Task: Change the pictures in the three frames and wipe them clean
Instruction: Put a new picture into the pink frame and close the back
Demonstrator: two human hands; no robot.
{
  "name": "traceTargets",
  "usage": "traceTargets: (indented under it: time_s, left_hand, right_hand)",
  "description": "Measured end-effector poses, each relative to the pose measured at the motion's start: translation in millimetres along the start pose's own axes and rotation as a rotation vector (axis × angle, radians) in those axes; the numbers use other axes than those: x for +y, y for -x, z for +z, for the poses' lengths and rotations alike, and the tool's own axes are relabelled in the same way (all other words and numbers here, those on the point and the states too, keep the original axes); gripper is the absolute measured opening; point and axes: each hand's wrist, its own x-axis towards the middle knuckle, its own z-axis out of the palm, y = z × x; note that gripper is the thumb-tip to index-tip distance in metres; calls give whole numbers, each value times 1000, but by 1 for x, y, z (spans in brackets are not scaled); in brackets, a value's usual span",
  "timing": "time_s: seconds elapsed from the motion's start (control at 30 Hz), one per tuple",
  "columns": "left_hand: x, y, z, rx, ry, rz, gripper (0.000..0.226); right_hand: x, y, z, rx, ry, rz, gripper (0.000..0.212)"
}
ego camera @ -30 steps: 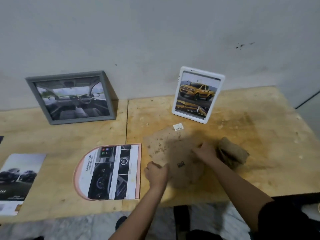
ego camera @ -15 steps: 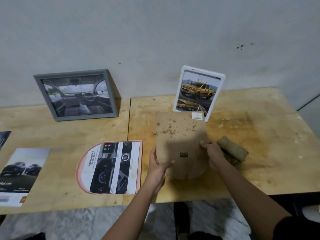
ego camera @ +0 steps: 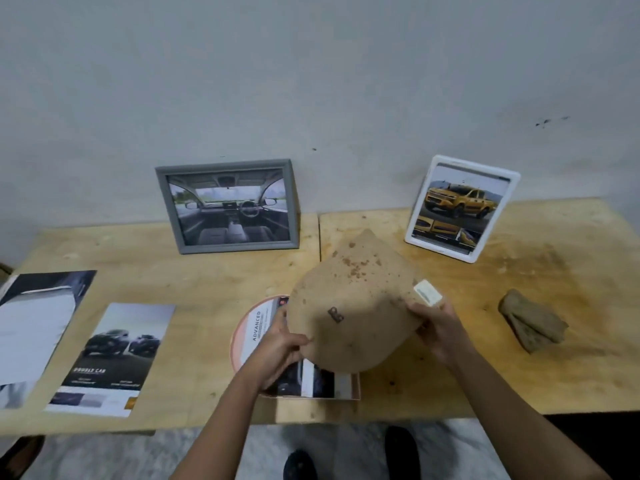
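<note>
I hold a brown backing board [ego camera: 349, 306] with a small metal hanger and a white sticker above the table. My left hand [ego camera: 280, 348] pinches its lower left edge and my right hand [ego camera: 438, 332] grips its right edge. Under the board lies an arch-shaped frame [ego camera: 242, 337] with a brochure picture in it, partly hidden. A grey frame [ego camera: 228, 206] with a car-interior picture leans on the wall at the back. A white frame [ego camera: 460, 207] with a yellow truck picture stands to the right. A folded brown cloth [ego camera: 531, 322] lies at the right.
Two loose car prints lie on the left of the wooden table [ego camera: 207, 271]: a dark one with two cars [ego camera: 110, 358] and a larger one [ego camera: 31, 327] at the edge. My shoes show on the floor below the table's front edge.
Both hands lifted the backing board off the table and carried it left over the arch-shaped frame, turning it. The view shifted left.
</note>
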Motion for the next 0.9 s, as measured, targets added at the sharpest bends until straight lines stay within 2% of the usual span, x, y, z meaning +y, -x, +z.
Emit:
traceTargets:
  time_s: [0.07, 0.17, 0.27, 0.33, 0.43, 0.47, 0.57, 0.67, 0.8, 0.9]
  left_hand:
    - [10, 2, -22, 178, -31, 49, 52]
    - [12, 9, -57, 395, -33, 113, 38]
    - [-2, 13, -86, 473, -51, 107, 34]
    - [-8, 16, -101, 511, -91, 106, 34]
    - [-12, 19, -112, 558, -259, 141, 36]
    - [-14, 19, -114, 568, -322, 150, 37]
    - [-19, 19, -114, 593, -472, 167, 42]
    - [-29, 20, -114, 563, -578, 229, 39]
    - [-38, 22, -111, 483, -680, 304, 40]
    - [-42, 22, -108, 488, -723, 259, 51]
  right_hand:
    - [7, 3, 12, -47, 142, 43, 112]
    - [31, 20, 40, -60, 260, 81, 76]
    - [57, 39, 56, -72, 328, 150, 53]
    - [70, 47, 60, -118, 401, 260, 39]
    - [83, 54, 63, -174, 659, 426, 15]
    - [87, 56, 66, -168, 740, 470, 14]
    - [94, 62, 73, -133, 897, 529, 35]
    - [96, 66, 74, -99, 984, 484, 54]
    - [100, 63, 70, -75, 1088, 431, 65]
    - [101, 59, 66, -70, 1201, 371, 68]
